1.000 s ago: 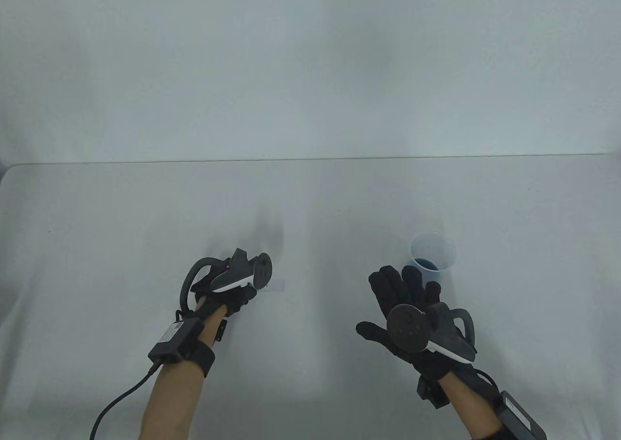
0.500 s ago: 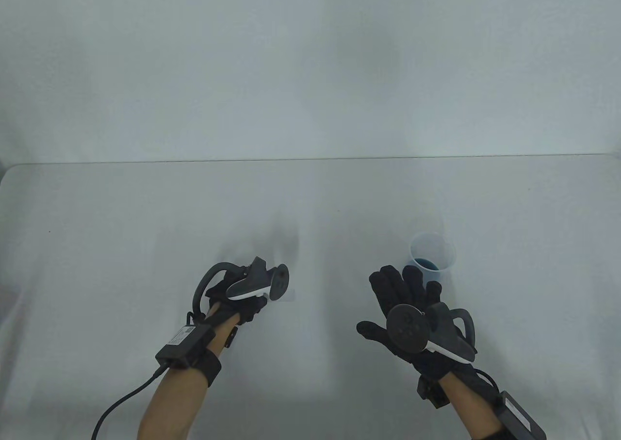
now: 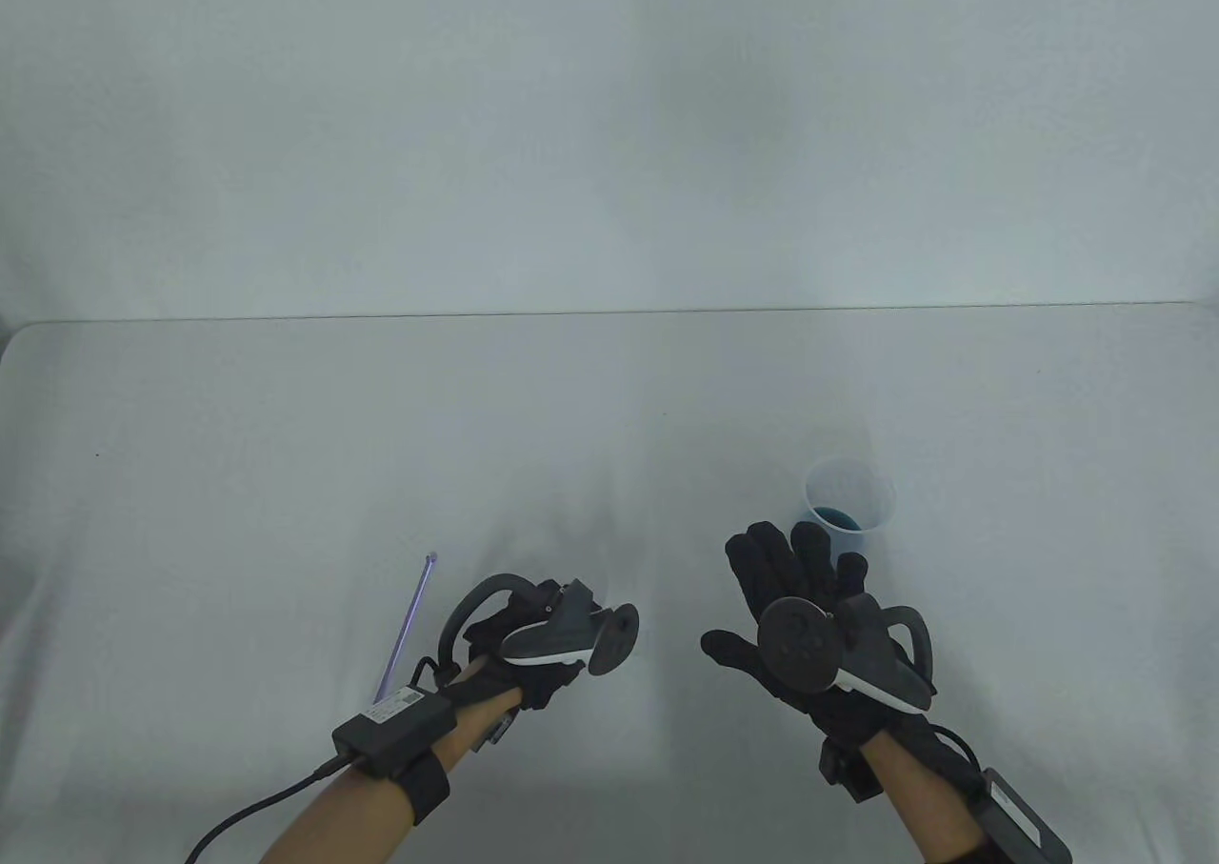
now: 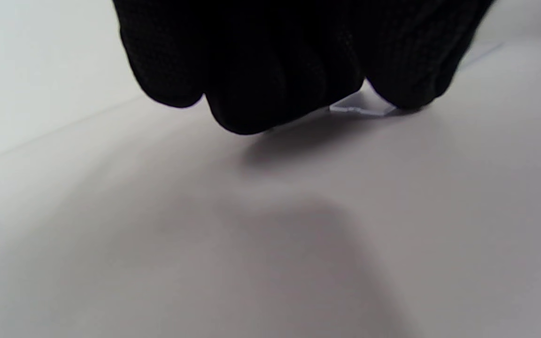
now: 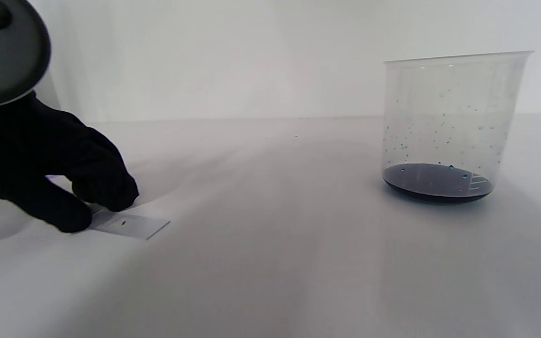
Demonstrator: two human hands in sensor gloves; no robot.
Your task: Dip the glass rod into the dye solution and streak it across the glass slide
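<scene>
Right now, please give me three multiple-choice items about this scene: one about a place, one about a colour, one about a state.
1. Where does the glass rod lie?
A. left of the left hand
B. inside the beaker
C. in the right hand

2. What colour is the dye in the beaker?
A. red
B. dark blue
C. yellow

3. What is the right hand doing?
A. gripping the rod
B. holding nothing, fingers spread
C. lifting the beaker

Key: 1 A, the rod lies on the table beside that hand. 2 B, a dark blue pool at the bottom. 3 B, it is open near the beaker.

No legible text — none anywhere.
</scene>
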